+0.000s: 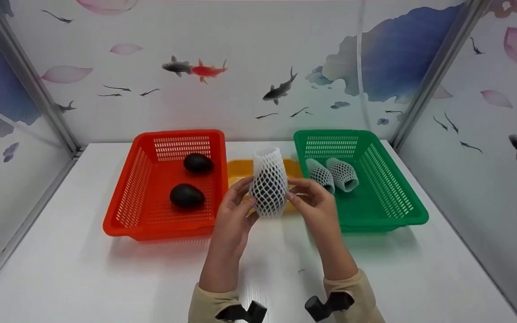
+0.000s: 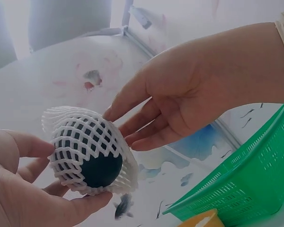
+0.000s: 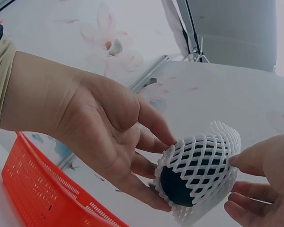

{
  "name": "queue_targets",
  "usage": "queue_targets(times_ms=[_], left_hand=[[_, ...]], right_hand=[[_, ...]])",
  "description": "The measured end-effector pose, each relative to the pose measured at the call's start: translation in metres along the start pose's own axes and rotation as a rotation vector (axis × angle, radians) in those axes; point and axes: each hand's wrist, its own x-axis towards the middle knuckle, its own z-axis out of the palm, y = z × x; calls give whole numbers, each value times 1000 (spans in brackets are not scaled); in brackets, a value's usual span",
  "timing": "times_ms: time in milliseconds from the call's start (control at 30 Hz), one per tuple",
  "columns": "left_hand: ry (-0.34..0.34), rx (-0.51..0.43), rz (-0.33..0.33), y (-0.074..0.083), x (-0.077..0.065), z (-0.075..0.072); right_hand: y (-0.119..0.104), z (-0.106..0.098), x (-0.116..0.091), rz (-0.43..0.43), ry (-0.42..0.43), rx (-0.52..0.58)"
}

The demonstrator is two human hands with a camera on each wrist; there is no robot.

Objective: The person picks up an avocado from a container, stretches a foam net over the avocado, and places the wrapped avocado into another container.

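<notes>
A white foam net sleeve [image 1: 269, 179] stands nearly upright between the two hands, with a black egg-shaped fruit [image 2: 103, 171] inside it. Its dark end shows bare at the sleeve's opening in both wrist views. My left hand [image 1: 234, 213] holds the sleeve from the left, thumb in front and fingers behind. On the other side, my right hand [image 1: 317, 202] pinches it between thumb and fingers. In the head view the upper part of the sleeve rises above the fruit.
A red basket [image 1: 119, 211] on the left holds two bare black fruits [image 1: 187, 196]. The green basket [image 1: 388, 222] on the right holds two netted pieces [image 1: 343, 174]. Behind the hands sits a yellow container [image 1: 239, 167], partly hidden. Printed walls enclose the white table [image 1: 151, 282].
</notes>
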Motion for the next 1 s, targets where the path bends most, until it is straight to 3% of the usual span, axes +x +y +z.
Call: queue_targets(times_ms=[200, 500, 733, 1000], left_hand=[[18, 56, 12, 3, -1, 1], [43, 127, -33, 3, 1, 2], [26, 147, -18, 6, 2, 8], [104, 180, -35, -2, 7, 20]], right_hand=[[-4, 3, -4, -21, 16, 13], [-8, 5, -6, 40, 37, 47], [-13, 3, -2, 106, 37, 4], [-16, -2, 5, 141, -29, 9]])
